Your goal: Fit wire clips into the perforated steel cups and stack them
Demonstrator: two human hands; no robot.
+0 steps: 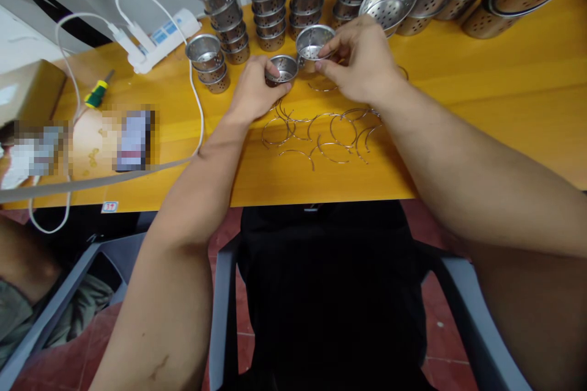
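Pinched between the thumb and fingers of my left hand [259, 87] is a small perforated metal cup [285, 71], low over the wooden table [257, 183]. My right hand [362, 61] grips the rim of another perforated cup [308, 52], just right of the first one and close against it. Several thin curved wires [332, 134] lie on the table in front of both hands. Behind my right hand a wider perforated bowl [392, 0] leans, tilted, by the stacks.
Stacks of perforated metal cups [268, 3] line the back. A power strip [162, 40] with white cables, a screwdriver [98, 93], a phone [134, 139] and a cardboard box [34, 95] are at the left. Another person's leg [27, 263] shows at lower left.
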